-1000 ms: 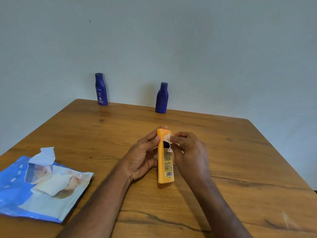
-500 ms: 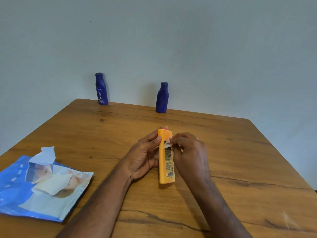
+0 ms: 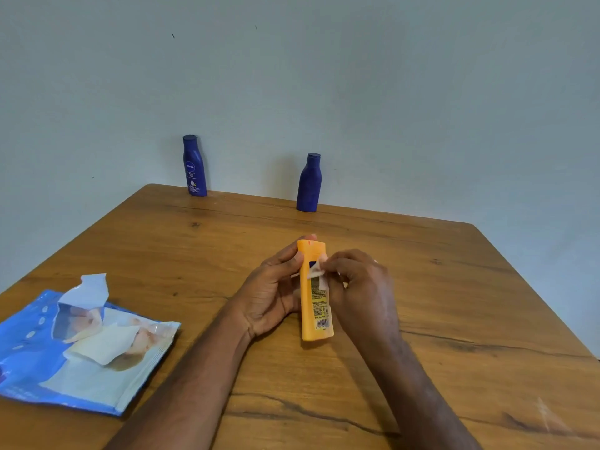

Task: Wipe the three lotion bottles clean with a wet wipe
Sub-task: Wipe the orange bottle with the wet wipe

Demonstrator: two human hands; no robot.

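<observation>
Wiping the orange lotion bottle [image 3: 315,297] at frame centre: left hand [image 3: 271,295] grips it, right hand [image 3: 358,292] pinches the wet wipe [image 3: 316,271] against it. Both blue bottles, the Nivea bottle [image 3: 193,166] and the plain blue bottle [image 3: 309,183] at upper centre, probably remain.

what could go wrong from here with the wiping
1. The wet wipe is bunched into a small wad under the right hand, so it may miss parts of the orange bottle.
2. The left hand covers one side of that bottle, which could go unwiped.
3. The two blue bottles stand at the table's far edge by the wall; a careless reach might topple them.
</observation>
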